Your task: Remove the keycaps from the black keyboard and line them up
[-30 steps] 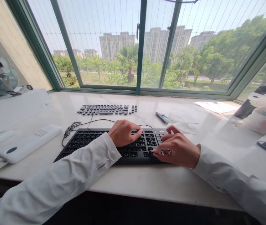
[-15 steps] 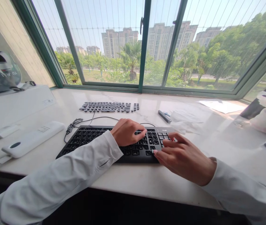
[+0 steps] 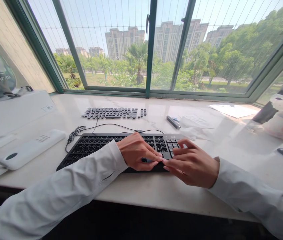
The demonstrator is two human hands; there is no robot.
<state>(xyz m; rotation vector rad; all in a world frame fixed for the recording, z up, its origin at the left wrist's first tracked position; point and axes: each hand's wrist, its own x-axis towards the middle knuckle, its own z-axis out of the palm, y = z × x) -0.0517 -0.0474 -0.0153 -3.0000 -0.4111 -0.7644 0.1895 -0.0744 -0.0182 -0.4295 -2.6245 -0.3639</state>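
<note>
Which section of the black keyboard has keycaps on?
The number pad at the keyboard's right end: its visible part shows keycaps, while other visible sections show bare sockets.

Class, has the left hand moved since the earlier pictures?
Yes; against the keyboard, the left hand has moved right and toward the near edge.

One head-worn view, looking forward and down. Surface (image 3: 141,193) close below, keyboard (image 3: 89,150) mid-frame, window (image 3: 151,50) ahead beyond.
</note>
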